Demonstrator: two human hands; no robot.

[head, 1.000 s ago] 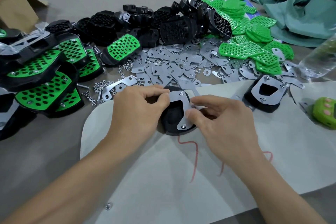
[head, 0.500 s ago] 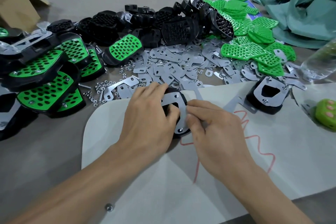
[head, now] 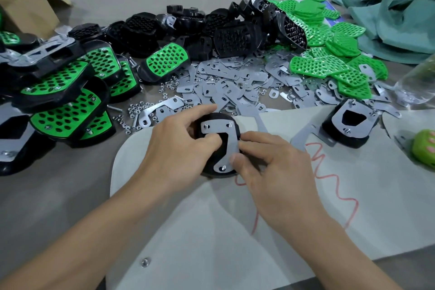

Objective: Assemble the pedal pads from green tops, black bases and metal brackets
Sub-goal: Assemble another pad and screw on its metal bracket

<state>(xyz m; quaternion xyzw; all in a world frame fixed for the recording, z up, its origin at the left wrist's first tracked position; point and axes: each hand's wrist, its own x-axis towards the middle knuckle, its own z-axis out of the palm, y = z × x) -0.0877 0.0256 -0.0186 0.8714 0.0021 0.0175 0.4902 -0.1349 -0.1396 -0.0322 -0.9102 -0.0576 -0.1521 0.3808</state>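
Observation:
A black pedal base [head: 211,173] lies upside down on the white sheet [head: 306,207] in front of me. A metal bracket [head: 229,139] sits on it over screw ends. My left hand [head: 179,148] grips the base from the left, thumb pressed on the bracket's inner edge. My right hand [head: 273,167] pinches the bracket's right edge with thumb and forefinger. Loose metal brackets [head: 235,87] are heaped just behind. Green tops [head: 329,63] are piled at the back right, black bases [head: 188,26] across the back.
Finished green-and-black pads [head: 66,106] are stacked at the left. Small nuts [head: 141,110] are scattered beside them. Another upturned pad with a bracket [head: 350,125] lies at the right, near a green toy [head: 423,148] and a clear bottle [head: 416,82]. A cardboard box [head: 23,7] stands far left.
The pad has been turned on the sheet so the bracket's long arm now points toward me. Both hands shifted with it and stayed on it.

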